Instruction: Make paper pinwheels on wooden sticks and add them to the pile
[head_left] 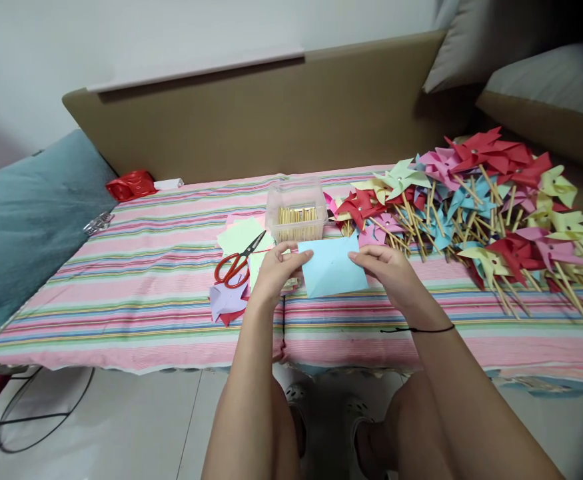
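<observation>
Between my two hands is a light blue sheet of paper (335, 270), held up above the striped cloth with faint crease lines on it. My left hand (278, 270) pinches its left edge between thumb and fingers. On the right edge, my right hand (384, 270) grips it the same way. Red-handled scissors (240, 260) lie with blades apart on a stack of coloured paper (236, 235), just left of my left hand. A cut purple paper piece (227, 300) rests below them. Behind the blue sheet stands a clear plastic box (295, 233) of short wooden sticks.
A large pile of finished paper pinwheels (471, 200) on sticks covers the right side of the striped cloth (146, 267). At the far left are a red plastic item (132, 185), a small white box (168, 184) and a blue cushion (36, 227). A brown backrest (251, 127) rises behind.
</observation>
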{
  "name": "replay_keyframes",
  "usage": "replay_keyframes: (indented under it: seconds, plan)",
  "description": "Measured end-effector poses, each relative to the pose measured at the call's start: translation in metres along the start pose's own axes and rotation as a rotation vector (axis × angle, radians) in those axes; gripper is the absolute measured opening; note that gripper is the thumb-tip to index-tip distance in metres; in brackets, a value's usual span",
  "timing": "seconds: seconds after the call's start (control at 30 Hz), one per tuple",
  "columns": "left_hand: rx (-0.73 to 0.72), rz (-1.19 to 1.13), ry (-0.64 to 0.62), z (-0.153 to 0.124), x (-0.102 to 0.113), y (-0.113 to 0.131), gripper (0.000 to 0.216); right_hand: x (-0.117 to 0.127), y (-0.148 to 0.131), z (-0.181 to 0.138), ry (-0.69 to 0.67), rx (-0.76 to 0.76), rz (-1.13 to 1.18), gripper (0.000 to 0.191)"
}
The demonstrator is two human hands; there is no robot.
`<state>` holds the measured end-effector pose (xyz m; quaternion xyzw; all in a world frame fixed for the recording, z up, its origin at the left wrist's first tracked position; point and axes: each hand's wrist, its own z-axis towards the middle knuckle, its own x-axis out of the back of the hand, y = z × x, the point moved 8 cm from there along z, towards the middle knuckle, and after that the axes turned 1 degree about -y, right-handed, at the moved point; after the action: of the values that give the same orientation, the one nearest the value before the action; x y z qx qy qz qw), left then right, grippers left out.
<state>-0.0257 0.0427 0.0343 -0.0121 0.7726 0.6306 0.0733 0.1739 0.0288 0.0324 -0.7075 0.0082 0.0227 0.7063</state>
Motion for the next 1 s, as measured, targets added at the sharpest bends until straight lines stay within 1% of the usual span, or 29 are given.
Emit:
replay_keyframes:
  seconds: [0.07, 0.13, 0.17, 0.2, 0.27, 0.33, 0.43, 0.53, 0.6, 0.7, 0.77, 0.87, 0.93, 1.0]
  plan:
    - [-0.001, -0.034, 0.086, 0.001, 0.009, 0.0, 0.031, 0.006, -0.005, 0.001, 0.062, 0.05, 0.05, 0.02]
    - [0.039, -0.038, 0.137, 0.002, 0.014, -0.005, 0.034, 0.01, -0.014, 0.001, 0.084, 0.164, 0.062, 0.01]
    - [0.08, -0.036, 0.142, 0.003, 0.014, -0.009, 0.038, 0.009, -0.02, 0.0, 0.076, 0.238, 0.048, 0.006]
    - [0.13, -0.042, 0.126, 0.003, 0.011, -0.015, 0.042, 0.007, -0.026, -0.001, 0.053, 0.311, 0.02, 0.005]
    - [0.213, -0.103, 0.053, 0.003, 0.0, -0.024, 0.051, 0.001, -0.034, -0.004, -0.015, 0.414, -0.053, 0.016]
    - [0.228, -0.206, -0.027, 0.002, -0.013, -0.026, 0.057, -0.006, -0.037, -0.007, -0.078, 0.452, -0.115, 0.026]
    - [0.156, -0.339, -0.124, 0.001, -0.025, -0.019, 0.059, -0.011, -0.037, -0.009, -0.127, 0.459, -0.163, 0.033]
    - [0.1, -0.403, -0.198, -0.003, -0.029, -0.008, 0.054, -0.011, -0.035, -0.008, -0.132, 0.447, -0.184, 0.033]
    - [0.118, -0.443, -0.24, -0.006, -0.03, -0.003, 0.057, -0.007, -0.033, -0.006, -0.097, 0.431, -0.178, 0.032]
    - [0.171, -0.463, -0.279, -0.009, -0.033, -0.003, 0.071, -0.001, -0.029, -0.003, -0.03, 0.401, -0.149, 0.029]
    - [0.121, -0.391, -0.244, -0.008, -0.033, -0.003, 0.067, 0.001, -0.027, -0.002, -0.007, 0.394, -0.133, 0.028]
    - [-0.019, -0.217, -0.135, -0.006, -0.031, -0.001, 0.057, -0.001, -0.026, -0.001, -0.007, 0.385, -0.132, 0.023]
    - [-0.062, -0.153, -0.074, -0.006, -0.03, -0.002, 0.053, -0.003, -0.024, -0.001, -0.023, 0.371, -0.133, 0.019]
    - [-0.075, -0.143, -0.037, -0.005, -0.028, -0.002, 0.049, -0.004, -0.023, 0.0, -0.034, 0.348, -0.108, 0.013]
